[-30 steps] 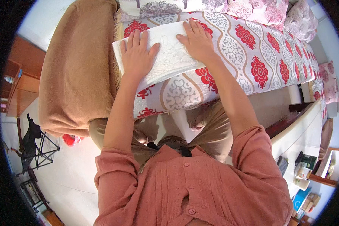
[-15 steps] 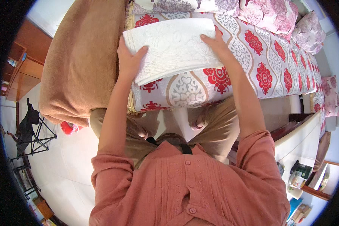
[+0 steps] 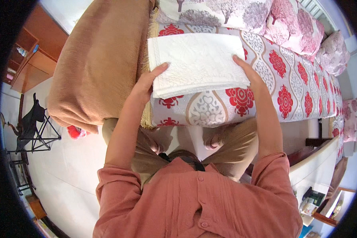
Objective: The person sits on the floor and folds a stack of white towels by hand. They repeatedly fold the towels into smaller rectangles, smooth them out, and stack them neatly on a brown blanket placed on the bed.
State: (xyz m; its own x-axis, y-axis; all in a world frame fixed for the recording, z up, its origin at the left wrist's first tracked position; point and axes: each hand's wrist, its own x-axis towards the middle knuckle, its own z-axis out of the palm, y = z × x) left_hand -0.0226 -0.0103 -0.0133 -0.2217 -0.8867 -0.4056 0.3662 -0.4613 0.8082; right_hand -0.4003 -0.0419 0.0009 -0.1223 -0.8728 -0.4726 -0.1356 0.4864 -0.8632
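A folded white cloth with a raised, quilted-looking pattern lies level over the red-and-grey patterned cover of a long seat. My left hand grips its near left corner, with the thumb on top and the other fingers hidden at the edge and below. At the right edge, my right hand holds it the same way, thumb on the upper face. Several layers show along the near edge. Whether the cloth rests on the cover or is held just above it, I cannot tell.
A brown blanket covers the seat's left end. Tree-print cushions line its back. A black folding stool stands on the pale floor at left. At right is a white-topped table with small items on it.
The cloth has turned slightly, its far edge now nearly level. My left hand has slid toward the near left corner and my right hand lower along the right edge. The whole view has shifted.
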